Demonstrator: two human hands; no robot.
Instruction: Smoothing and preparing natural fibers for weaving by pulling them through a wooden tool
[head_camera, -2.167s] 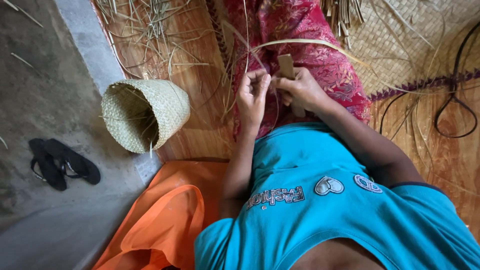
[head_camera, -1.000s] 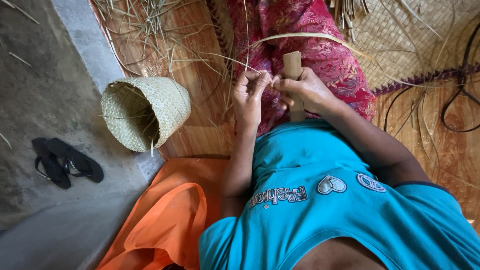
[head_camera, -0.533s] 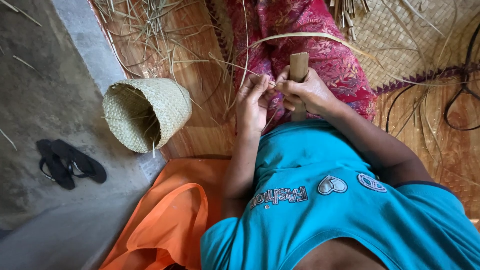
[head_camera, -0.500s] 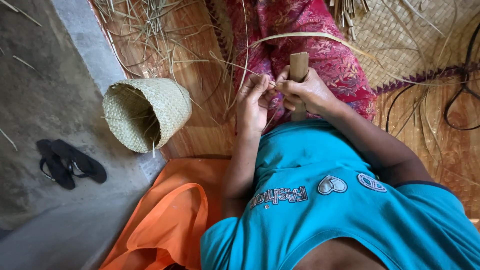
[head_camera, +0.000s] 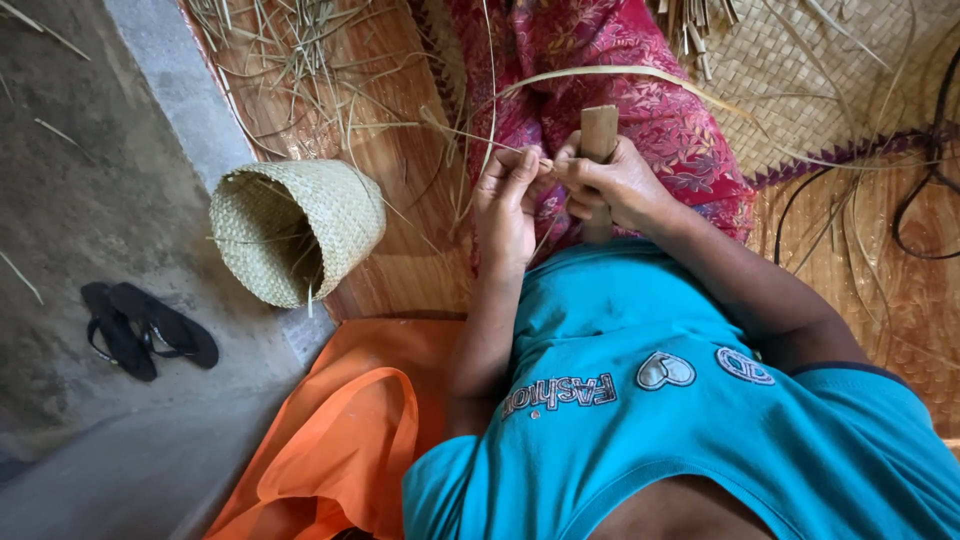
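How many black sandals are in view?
2. Both black sandals lie side by side on the grey concrete floor at lower left, one farther left, the other overlapping it, below and left of the woven basket. No others show.

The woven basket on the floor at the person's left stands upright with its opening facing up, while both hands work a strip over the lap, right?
Not quite. The head view shows the woven basket lying on its side, opening turned sideways. The rest holds: left hand and right hand work a pale strip over the lap.
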